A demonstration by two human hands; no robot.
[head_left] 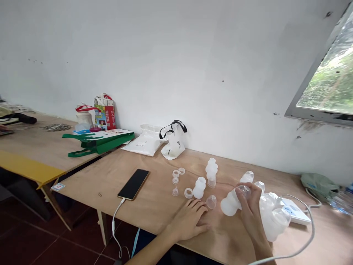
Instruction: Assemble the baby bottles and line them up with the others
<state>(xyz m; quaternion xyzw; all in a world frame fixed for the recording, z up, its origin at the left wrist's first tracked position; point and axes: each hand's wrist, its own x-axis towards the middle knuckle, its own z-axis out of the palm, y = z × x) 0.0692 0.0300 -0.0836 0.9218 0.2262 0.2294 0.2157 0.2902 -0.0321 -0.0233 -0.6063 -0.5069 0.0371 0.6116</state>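
Observation:
My right hand (250,200) grips a white baby bottle (230,204) by its clear dome cap; the bottle tilts, its base toward the lower left. My left hand (191,217) lies on the table with fingers stretched out, holding nothing. Just beyond its fingertips are a white ring (188,193) and an open bottle body (199,187), with a loose clear cap (211,201) to their right. Farther back, another wavy white bottle (211,169) lies with a clear cap at its near end. Small rings and a clear teat (175,191) sit to the left.
Several capped bottles (271,221) crowd the right side, beside a white device (296,211) and a looping white cable (313,228). A phone (134,184) charges on the left. White bags (146,141) and a green bag (102,141) lie near the wall.

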